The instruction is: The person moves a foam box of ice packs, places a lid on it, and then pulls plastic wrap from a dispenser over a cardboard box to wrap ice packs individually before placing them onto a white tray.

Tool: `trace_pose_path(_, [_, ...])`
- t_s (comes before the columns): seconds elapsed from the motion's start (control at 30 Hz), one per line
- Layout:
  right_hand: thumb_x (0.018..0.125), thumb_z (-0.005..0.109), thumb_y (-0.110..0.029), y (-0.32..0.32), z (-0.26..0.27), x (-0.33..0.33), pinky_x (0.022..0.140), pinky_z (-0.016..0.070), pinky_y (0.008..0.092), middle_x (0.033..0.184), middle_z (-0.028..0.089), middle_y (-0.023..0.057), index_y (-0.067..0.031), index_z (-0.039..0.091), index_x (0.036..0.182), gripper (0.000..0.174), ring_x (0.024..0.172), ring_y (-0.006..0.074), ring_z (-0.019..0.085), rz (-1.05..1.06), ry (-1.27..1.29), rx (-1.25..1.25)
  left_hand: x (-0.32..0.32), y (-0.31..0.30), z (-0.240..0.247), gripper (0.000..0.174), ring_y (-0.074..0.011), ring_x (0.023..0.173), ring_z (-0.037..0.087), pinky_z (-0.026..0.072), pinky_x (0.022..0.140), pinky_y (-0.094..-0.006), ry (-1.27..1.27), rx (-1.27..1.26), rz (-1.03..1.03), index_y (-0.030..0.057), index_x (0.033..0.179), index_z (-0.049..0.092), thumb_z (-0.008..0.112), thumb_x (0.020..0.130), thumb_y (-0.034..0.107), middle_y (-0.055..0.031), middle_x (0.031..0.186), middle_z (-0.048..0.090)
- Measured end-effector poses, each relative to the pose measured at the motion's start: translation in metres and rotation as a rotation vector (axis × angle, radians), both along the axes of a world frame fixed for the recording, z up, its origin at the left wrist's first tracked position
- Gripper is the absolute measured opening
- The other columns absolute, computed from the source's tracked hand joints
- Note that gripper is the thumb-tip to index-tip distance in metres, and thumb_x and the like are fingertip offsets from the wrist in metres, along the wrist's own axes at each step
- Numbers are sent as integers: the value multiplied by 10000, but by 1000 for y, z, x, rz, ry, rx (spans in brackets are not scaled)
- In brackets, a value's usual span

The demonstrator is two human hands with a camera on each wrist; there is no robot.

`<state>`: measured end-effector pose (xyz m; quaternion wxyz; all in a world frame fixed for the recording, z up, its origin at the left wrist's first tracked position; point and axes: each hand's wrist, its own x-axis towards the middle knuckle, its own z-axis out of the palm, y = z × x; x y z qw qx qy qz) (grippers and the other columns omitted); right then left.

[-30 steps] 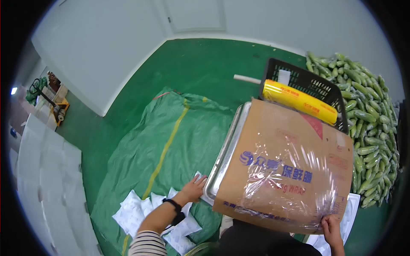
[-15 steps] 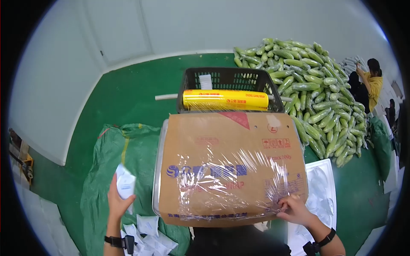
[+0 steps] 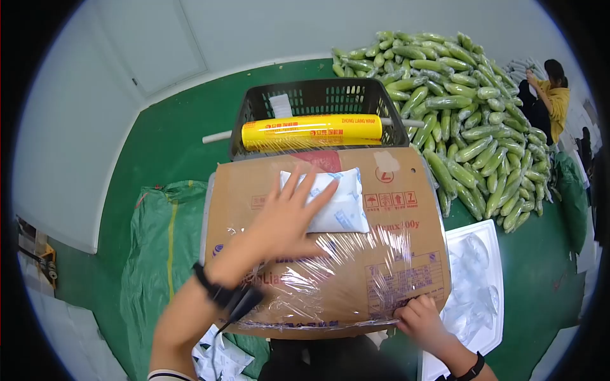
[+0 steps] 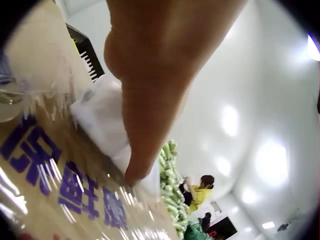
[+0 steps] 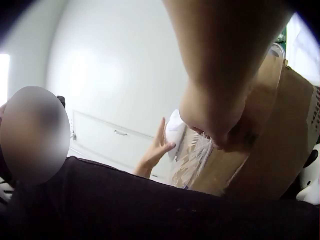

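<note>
A white packet with blue print [image 3: 343,206] lies on the upper part of a cardboard sheet [image 3: 330,273] partly covered with clear film. My left hand [image 3: 283,216] is spread over the packet's left side, fingers straight. In the left wrist view the packet [image 4: 102,117] is beside that hand [image 4: 150,100]. At the cardboard's lower right edge my right hand [image 3: 422,320] pinches the clear film with curled fingers; the right wrist view shows this hand [image 5: 215,115] at the film [image 5: 192,160]. A yellow film roll [image 3: 311,131] on a rod spans the black crate [image 3: 318,95] behind.
Wrapped green vegetables [image 3: 470,127] are piled at the right. A white tray [image 3: 495,279] with clear bags stands right of the cardboard. More white packets [image 3: 219,359] lie at lower left by a green sheet [image 3: 149,254]. A person in yellow [image 3: 553,101] sits at far right.
The left hand has brought a packet from the left side onto the cardboard, and its fingers have spread. The right hand stays at the cardboard's lower right edge. The head view has turned right.
</note>
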<state>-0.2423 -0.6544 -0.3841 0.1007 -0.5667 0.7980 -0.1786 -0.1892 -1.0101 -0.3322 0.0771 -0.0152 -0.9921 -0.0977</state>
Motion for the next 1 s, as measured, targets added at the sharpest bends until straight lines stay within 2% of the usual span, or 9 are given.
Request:
trace_pose_path(0.1, [712,705,-134,-2,-1,-6,776,403,402,881,556,30,-129,592,898,218,895,260,521,-6,11,-112,97,32,-1,1109,-523,1332,142,96,1060,-618,-223,109,-48,-14,1360,336,712,563,660,-352,1412,209])
trace_pose_path(0.23, [736,680,-79,-17,14,-25,878,434,444,914,617,53,-84,569,884,185,989,271,579,109,-115,-192,197,32,-49,533,-317,1113,534,403,954,-444,11,-36,-12,54,1090,594,731,702,393,-161,1154,577])
trace_pose_path(0.37, [859,609,-78,-10,41,-17,676,517,339,816,629,94,-42,475,910,147,785,175,653,-371,-919,-211,212,44,-19,252,-265,751,665,537,677,-339,250,201,13,59,873,624,741,710,212,-74,844,677])
trace_pose_path(0.5, [849,657,-143,-6,95,-32,537,414,229,698,549,30,-41,441,883,241,614,82,538,-45,-699,7,219,39,26,230,-251,603,609,488,540,-353,194,216,3,50,796,585,723,747,226,-73,682,609])
trace_pose_path(0.57, [800,711,-175,-21,103,-55,534,405,229,694,529,20,-44,443,880,309,615,74,511,-59,-810,12,197,16,43,263,-257,534,566,450,490,-354,49,97,4,43,750,549,725,755,239,-80,594,557])
trace_pose_path(0.7, [740,757,-221,-95,83,-120,549,429,262,707,517,27,-40,481,942,387,634,94,514,-277,-632,-277,86,-27,24,389,-311,437,507,382,418,-364,360,304,393,42,700,491,726,755,348,-113,499,476])
trace_pose_path(0.77, [748,737,-235,-137,45,-150,632,462,330,798,553,98,-28,506,992,394,721,193,567,-325,-338,-303,34,-50,11,332,-314,623,588,441,532,-397,183,321,573,49,809,547,720,756,327,-142,700,578])
trace_pose_path(0.9, [751,718,-184,-167,14,-146,834,452,412,1081,550,155,-39,525,1095,421,971,322,552,-153,339,-231,-3,-60,-30,383,-357,1036,525,429,841,-454,328,-74,309,29,1084,557,678,776,221,-186,1130,539])
trace_pose_path(1.0, [733,704,-153,-155,42,-97,915,425,434,1207,498,175,-52,505,1167,488,1108,365,494,53,126,-299,16,-46,-18,425,-376,1172,467,375,988,-438,452,102,23,16,1224,523,585,815,115,-191,1255,500])
